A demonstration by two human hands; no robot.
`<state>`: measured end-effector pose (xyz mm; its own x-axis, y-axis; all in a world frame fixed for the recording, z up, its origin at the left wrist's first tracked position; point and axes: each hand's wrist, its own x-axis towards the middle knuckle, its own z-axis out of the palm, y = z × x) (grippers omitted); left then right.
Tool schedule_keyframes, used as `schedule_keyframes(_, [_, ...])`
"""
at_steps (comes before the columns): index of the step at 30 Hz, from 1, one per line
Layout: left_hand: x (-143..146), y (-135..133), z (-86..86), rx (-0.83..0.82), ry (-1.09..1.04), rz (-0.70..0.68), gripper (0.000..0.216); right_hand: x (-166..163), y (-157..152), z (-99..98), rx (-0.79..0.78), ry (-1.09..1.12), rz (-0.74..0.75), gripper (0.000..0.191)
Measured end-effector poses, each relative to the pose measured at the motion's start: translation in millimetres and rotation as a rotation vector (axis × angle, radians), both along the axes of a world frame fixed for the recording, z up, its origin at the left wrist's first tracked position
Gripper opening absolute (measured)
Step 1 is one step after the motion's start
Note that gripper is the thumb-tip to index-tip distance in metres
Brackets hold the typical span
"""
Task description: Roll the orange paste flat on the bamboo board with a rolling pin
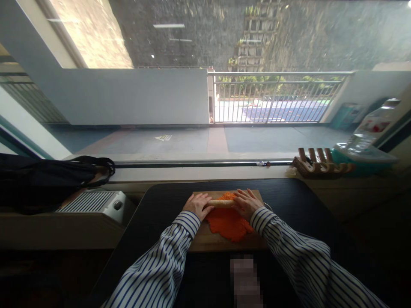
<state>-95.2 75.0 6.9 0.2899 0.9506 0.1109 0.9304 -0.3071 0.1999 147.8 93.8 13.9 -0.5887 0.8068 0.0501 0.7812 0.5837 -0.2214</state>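
A flat sheet of orange dough [228, 223] lies on a wooden board [205, 242] on a dark table [160, 201]. A pale wooden rolling pin [222, 203] rests across the far part of the dough. My left hand [198, 204] presses on the pin's left end with fingers laid flat over it. My right hand [246, 202] presses on the right end the same way. Both arms wear blue and white striped sleeves.
A black bag [48, 179] lies over a white heater [96, 203] at the left. A wooden rack [316, 164] and a teal container [362, 158] with a bottle stand on the window ledge at the right. A large window faces a balcony railing.
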Motion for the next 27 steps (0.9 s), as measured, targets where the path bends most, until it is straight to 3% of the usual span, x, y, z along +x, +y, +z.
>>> schedule_keyframes(3, [0.7,7.5,-0.7,0.003,-0.031,0.038,0.043,-4.5,1.8,5.0,-0.014,-0.011,-0.052,0.04])
schedule_keyframes(8, [10.1,19.4,-4.3,0.073,-0.012,0.197,0.05,-20.6,8.8,4.4,-0.041,-0.043,-0.257,0.049])
schedule_keyframes(14, [22.1,22.6,-6.6,0.088,0.094,0.267,0.052,-28.0,14.1,-7.6,0.051,-0.107,-0.252,0.052])
schedule_keyframes(20, [26.4,41.5,-7.8,0.128,0.083,0.289,0.047,-29.6,35.4,-2.4,-0.011,-0.152,-0.272,0.049])
schedule_keyframes(27, [24.2,34.4,-3.8,-0.017,0.094,0.257,0.05,-30.1,22.6,1.3,-0.029,-0.181,-0.264,0.053])
